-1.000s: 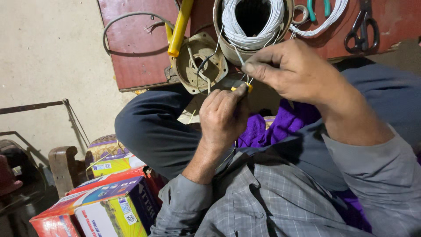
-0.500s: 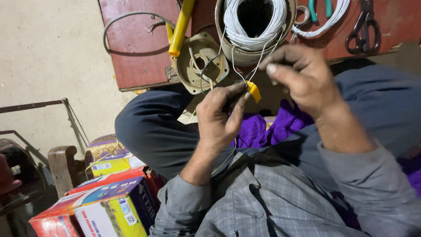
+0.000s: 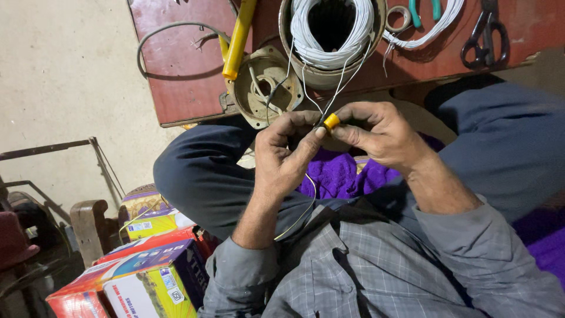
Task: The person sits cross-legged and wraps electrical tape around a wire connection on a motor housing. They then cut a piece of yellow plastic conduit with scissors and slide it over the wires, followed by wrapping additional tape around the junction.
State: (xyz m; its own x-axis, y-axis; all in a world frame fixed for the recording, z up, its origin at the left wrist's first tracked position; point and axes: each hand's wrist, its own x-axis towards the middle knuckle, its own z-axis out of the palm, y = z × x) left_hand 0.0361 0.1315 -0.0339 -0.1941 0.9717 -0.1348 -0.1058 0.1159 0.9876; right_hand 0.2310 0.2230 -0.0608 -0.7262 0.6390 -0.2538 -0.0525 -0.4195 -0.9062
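A low red table (image 3: 176,76) carries a wire coil (image 3: 332,29) at twelve o'clock, scissors (image 3: 485,35) at one, a yellow handle (image 3: 240,38) at eleven.

Left hand (image 3: 288,153) and right hand (image 3: 376,132) drawn together again, fingertips now meeting on the small yellow sleeve (image 3: 331,121), white wires (image 3: 338,88) taut above.

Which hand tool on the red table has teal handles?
The pliers at the top edge, between the white wire coil and the scissors; the scissors' handles are black.
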